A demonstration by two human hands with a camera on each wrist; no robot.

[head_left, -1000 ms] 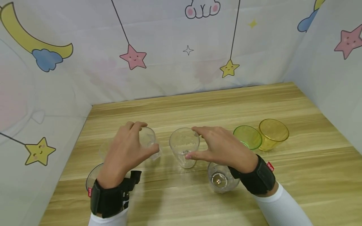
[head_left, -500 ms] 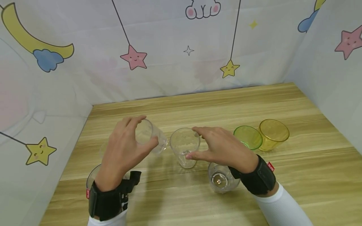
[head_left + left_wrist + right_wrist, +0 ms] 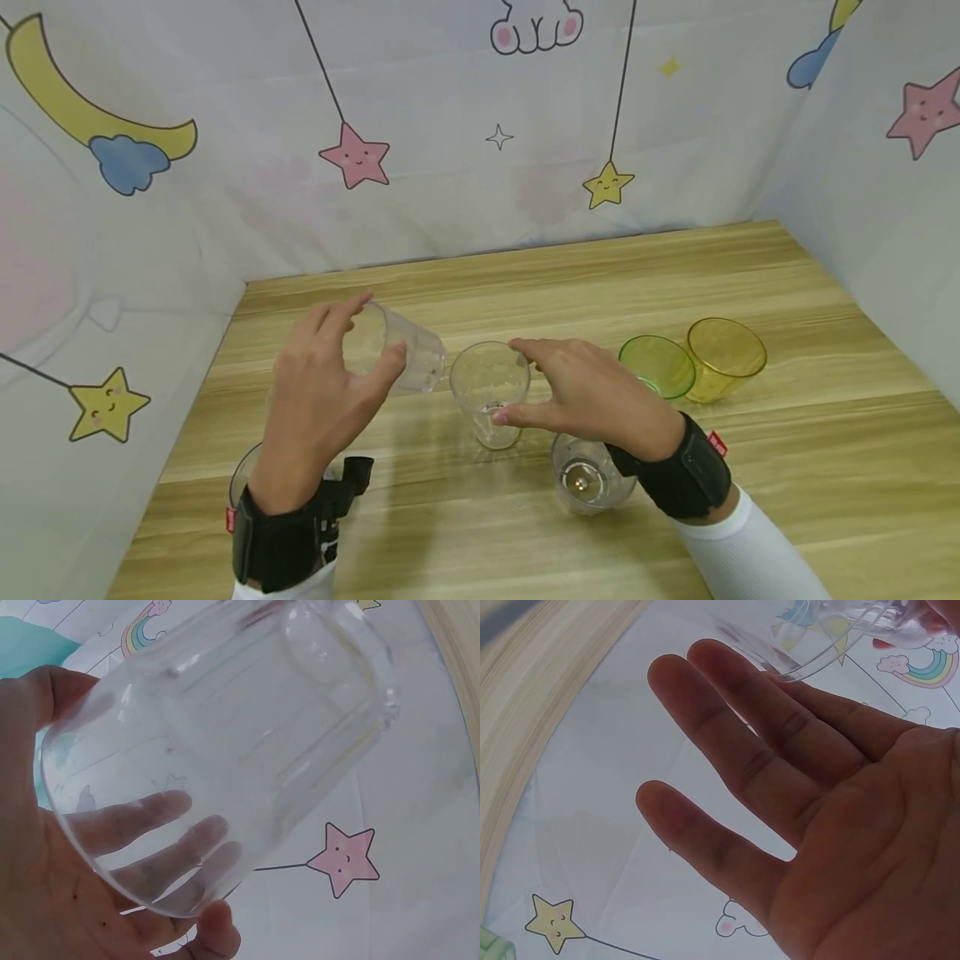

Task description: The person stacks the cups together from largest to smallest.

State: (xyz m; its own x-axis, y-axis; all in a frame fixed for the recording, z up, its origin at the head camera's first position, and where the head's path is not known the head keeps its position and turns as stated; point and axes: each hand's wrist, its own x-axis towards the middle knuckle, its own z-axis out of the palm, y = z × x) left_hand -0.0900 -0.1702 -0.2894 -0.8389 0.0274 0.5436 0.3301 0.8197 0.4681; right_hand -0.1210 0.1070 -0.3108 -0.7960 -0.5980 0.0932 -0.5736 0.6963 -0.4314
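My left hand (image 3: pixel 318 383) grips a clear plastic cup (image 3: pixel 411 342) near its rim, thumb on one side and fingers on the other. That cup is tilted on its side, mouth towards my palm and base pointing right; in the left wrist view the cup (image 3: pixel 225 750) looks see-through, with nothing visible inside. Right of it a second clear cup (image 3: pixel 489 379) stands upright on the table. My right hand (image 3: pixel 588 392) holds its rim between thumb and index finger, while the other fingers of the right hand (image 3: pixel 817 787) extend away from it.
Beside my right wrist stands another clear cup (image 3: pixel 588 492) with a small shiny spot at its bottom. A green cup (image 3: pixel 657 364) and a yellow cup (image 3: pixel 723 358) stand to the right. Another clear cup (image 3: pixel 244 471) is partly hidden behind my left wrist.
My left hand has lifted its cup up and slightly left, tilting it further so that its base swings up to the right. The right hand and its cup have stayed in place.
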